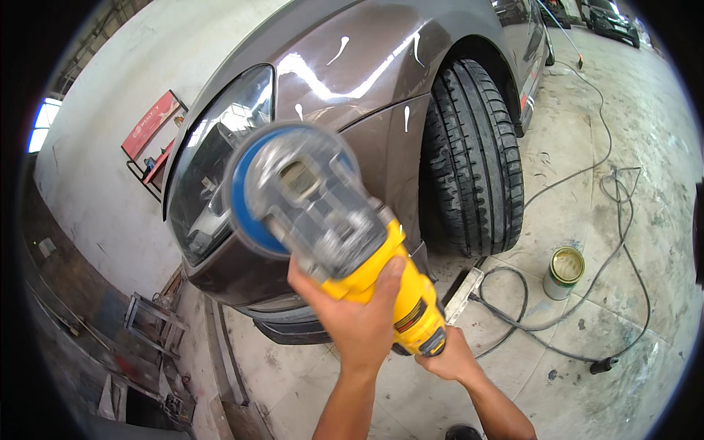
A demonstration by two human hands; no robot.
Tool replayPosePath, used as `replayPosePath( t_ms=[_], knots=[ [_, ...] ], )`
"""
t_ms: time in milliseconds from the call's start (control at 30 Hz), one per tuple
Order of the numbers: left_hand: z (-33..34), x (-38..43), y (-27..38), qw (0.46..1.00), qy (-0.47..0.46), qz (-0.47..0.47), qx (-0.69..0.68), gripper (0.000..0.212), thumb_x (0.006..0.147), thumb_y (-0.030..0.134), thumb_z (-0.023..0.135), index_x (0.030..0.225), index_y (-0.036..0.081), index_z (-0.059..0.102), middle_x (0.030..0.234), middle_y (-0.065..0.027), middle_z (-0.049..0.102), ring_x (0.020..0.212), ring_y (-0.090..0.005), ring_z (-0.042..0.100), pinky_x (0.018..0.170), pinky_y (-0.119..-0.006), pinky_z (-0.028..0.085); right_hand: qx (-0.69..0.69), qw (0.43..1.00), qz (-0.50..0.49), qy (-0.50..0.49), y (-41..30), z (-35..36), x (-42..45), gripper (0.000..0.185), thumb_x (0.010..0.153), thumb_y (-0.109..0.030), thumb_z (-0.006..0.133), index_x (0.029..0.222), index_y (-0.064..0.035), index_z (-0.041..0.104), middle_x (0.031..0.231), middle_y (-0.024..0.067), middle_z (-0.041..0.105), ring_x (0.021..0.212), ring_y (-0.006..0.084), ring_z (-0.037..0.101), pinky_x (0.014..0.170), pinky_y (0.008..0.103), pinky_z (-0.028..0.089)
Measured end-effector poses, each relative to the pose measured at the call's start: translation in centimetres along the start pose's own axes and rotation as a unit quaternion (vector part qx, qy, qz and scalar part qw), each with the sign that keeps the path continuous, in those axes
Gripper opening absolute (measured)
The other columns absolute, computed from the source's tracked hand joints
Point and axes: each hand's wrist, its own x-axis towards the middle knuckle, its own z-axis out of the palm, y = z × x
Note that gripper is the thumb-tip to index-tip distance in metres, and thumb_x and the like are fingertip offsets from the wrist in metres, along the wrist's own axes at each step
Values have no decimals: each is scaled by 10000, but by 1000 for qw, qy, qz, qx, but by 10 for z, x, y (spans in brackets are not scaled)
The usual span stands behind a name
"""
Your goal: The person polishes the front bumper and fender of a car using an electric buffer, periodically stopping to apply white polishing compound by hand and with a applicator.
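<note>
A yellow and grey rotary polisher [352, 242] is held up in front of the car's front corner. My left hand [352, 313] wraps around its body just behind the grey head, thumb over the top. At the rear end, my right hand [448, 355] grips the handle, partly hidden by the tool. The blue backing pad [250, 203] looks blurred, and whether it touches the car cannot be told. Behind it are the headlight [214, 159] and the glossy brown front fender [368, 71], which bears several short white streaks of a paste or liquid.
Right of the car's front tyre [476, 159], an open tin can [565, 272] stands on the tiled floor amid looped black cable [621, 220]. A red wall shelf [151, 132] hangs at left. Metal stands [157, 324] sit at lower left. Another car [610, 19] is far back.
</note>
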Motion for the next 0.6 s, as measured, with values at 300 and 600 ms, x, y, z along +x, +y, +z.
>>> replayPosePath(
  t_ms=[300,600],
  knots=[
    [39,26,-5,995,-94,28,-7,866,698,140,812,1284,-31,197,1121,-186,480,1014,-208,542,831,-316,479,65,995,2,76,-4,-11,1,284,644,-93,647,909,7,646,804,130,688,782,214,679,714,324,509],
    [-81,-32,-25,994,80,17,74,808,746,45,738,1342,40,193,1214,-137,443,1088,-216,501,938,-351,437,-51,995,-1,-86,13,28,11,259,664,-175,652,837,16,640,783,237,638,819,410,614,720,397,501]
  ],
)
